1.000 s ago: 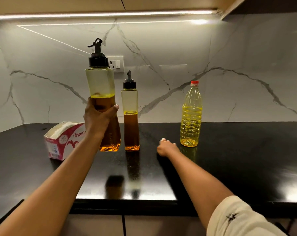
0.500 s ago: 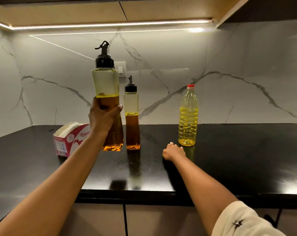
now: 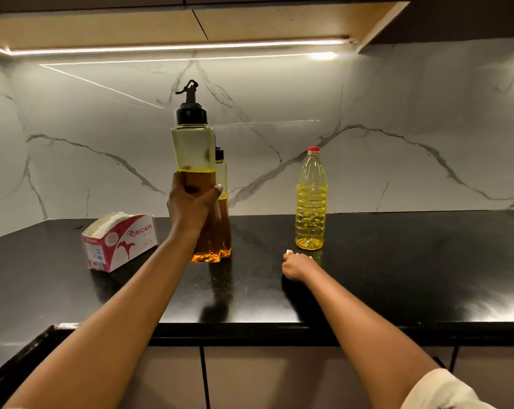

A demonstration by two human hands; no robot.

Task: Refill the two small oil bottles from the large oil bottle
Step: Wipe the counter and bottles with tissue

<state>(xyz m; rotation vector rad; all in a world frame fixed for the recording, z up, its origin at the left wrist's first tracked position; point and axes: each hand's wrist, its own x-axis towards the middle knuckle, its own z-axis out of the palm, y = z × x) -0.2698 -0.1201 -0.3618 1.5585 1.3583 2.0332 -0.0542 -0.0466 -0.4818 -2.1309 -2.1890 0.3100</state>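
Note:
My left hand (image 3: 191, 208) grips a square dispenser bottle (image 3: 195, 154) with a black spout cap, upright and about half full of amber oil, its base just above the black counter (image 3: 397, 276). Directly behind it stands the second dispenser bottle (image 3: 224, 208), mostly hidden, only its right edge and cap showing. The large clear bottle of yellow oil (image 3: 311, 202) with a red cap stands to the right, closed. My right hand (image 3: 297, 264) rests on the counter just in front of and left of that bottle, fingers curled, holding nothing.
A pink and white tissue box (image 3: 120, 240) lies at the left of the counter. A marble backsplash rises behind the bottles. The counter's front edge runs below my forearms, with cabinet doors (image 3: 250, 376) underneath.
My left hand has carried the dispenser bottle to the right, so it now covers most of the second bottle. My right hand has stayed resting near the large bottle.

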